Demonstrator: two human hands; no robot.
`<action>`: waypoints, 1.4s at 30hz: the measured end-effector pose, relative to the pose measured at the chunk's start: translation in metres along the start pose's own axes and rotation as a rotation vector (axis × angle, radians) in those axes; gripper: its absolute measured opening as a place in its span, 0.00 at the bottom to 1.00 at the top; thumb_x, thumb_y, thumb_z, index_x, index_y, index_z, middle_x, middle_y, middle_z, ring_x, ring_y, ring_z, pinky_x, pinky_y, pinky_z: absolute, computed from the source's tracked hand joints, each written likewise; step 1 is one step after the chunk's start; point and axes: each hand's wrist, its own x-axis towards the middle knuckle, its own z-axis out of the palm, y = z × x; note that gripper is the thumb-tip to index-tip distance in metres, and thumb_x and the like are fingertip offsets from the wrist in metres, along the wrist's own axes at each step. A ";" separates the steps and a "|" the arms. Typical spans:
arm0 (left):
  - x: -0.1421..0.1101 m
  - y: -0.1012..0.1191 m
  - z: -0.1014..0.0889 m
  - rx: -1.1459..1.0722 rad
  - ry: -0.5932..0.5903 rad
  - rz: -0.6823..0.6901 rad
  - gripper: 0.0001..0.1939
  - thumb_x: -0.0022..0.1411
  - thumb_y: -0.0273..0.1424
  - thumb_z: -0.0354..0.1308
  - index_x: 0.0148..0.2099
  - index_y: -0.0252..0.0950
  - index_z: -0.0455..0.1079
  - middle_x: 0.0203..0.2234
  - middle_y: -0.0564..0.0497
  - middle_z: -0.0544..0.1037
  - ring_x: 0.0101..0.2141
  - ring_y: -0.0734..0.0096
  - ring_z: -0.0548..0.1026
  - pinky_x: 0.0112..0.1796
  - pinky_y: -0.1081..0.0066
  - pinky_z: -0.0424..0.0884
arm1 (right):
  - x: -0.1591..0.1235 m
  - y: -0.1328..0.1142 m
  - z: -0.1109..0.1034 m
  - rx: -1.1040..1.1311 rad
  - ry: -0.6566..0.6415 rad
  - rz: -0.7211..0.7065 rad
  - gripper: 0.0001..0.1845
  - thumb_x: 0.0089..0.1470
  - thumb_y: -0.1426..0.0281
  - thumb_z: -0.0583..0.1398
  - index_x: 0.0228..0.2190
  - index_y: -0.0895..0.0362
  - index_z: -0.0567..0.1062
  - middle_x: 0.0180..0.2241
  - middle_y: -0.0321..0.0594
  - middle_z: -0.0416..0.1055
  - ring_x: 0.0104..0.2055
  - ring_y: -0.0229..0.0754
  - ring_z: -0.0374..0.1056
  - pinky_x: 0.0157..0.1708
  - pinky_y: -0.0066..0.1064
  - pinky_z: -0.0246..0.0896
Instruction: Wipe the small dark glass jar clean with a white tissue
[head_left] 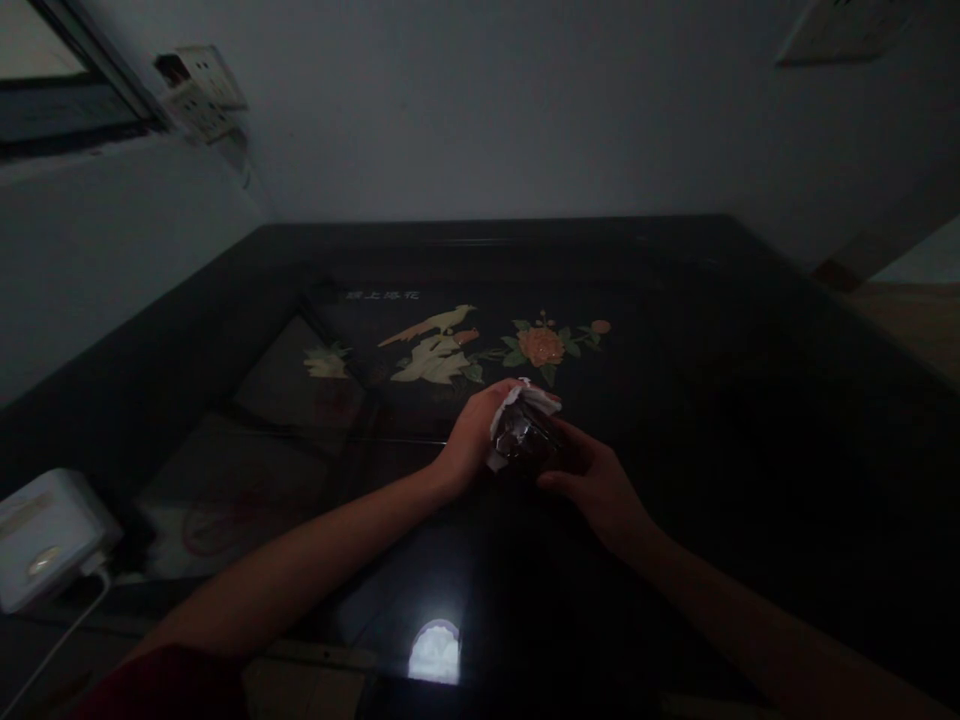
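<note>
Table, black, glossy. Glossy dark object, kind unclear, in both hands over the table, between bird-and-peony decoration and near edge. Left hand: grasping crumpled white sheet against the object's left side. Right hand: curled round the object's right side. White box, cabled: by near left corner.
</note>
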 end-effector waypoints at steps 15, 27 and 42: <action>-0.007 -0.002 0.011 -0.464 0.187 -0.192 0.13 0.60 0.35 0.49 0.35 0.34 0.72 0.31 0.50 0.79 0.35 0.68 0.77 0.40 0.70 0.71 | -0.001 0.002 0.000 -0.150 0.005 -0.151 0.28 0.41 0.61 0.69 0.45 0.52 0.70 0.48 0.44 0.73 0.51 0.49 0.69 0.53 0.44 0.62; 0.000 -0.003 0.008 -0.484 0.370 -0.199 0.07 0.59 0.31 0.53 0.33 0.33 0.70 0.26 0.54 0.74 0.26 0.76 0.71 0.32 0.75 0.68 | -0.003 0.006 0.003 0.052 0.184 -0.033 0.26 0.38 0.60 0.72 0.38 0.55 0.70 0.39 0.40 0.73 0.36 0.44 0.75 0.42 0.41 0.73; -0.007 0.008 0.004 0.296 0.217 0.228 0.10 0.65 0.37 0.51 0.39 0.37 0.68 0.31 0.52 0.72 0.32 0.71 0.69 0.34 0.74 0.64 | -0.004 0.003 0.001 -0.047 -0.074 -0.073 0.23 0.50 0.56 0.64 0.45 0.54 0.76 0.47 0.42 0.75 0.51 0.48 0.69 0.56 0.44 0.58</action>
